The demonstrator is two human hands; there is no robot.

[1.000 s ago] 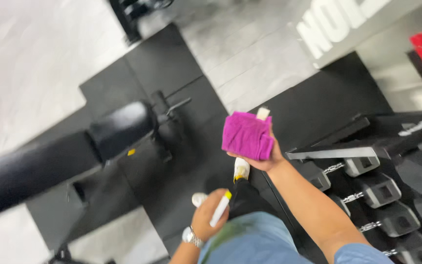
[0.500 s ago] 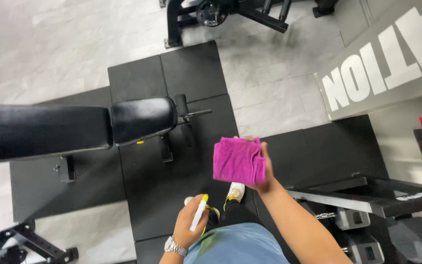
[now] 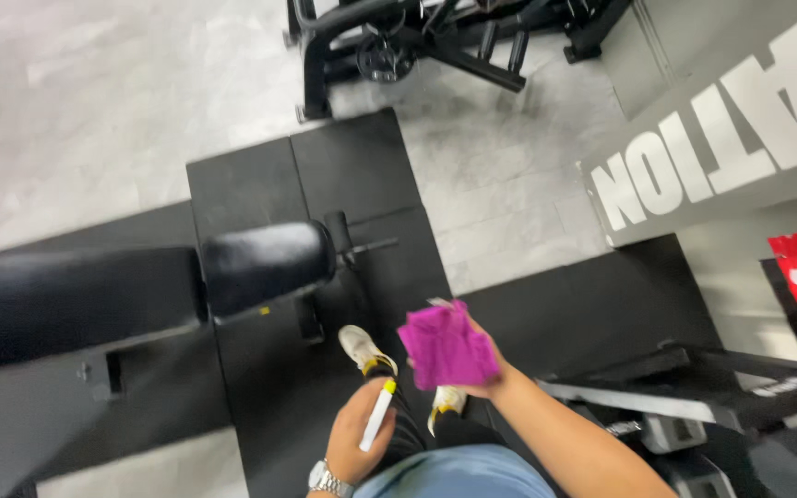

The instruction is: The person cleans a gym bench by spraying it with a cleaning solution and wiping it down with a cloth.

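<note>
My right hand (image 3: 491,373) grips a bunched purple cloth (image 3: 445,348), held out in front of me at waist height. My left hand (image 3: 357,443), with a silver wristwatch on its wrist, is closed around a slim white tube with a yellow tip (image 3: 377,416). Both hands hover above my white shoes (image 3: 362,349) on the black rubber floor mat (image 3: 260,180). A black padded weight bench (image 3: 122,290) stretches to the left, its rounded end just left of the hands.
A dumbbell rack (image 3: 694,397) runs along the right with dumbbells (image 3: 671,433) below it. Black exercise machines (image 3: 435,37) stand at the top. Grey floor (image 3: 76,101) lies beyond the mats. A grey wall with large white letters (image 3: 740,120) is at right.
The view has swung up and left, so the bench fills more of the left side. Both hands keep their hold; the cloth has stayed between them and the bench end.
</note>
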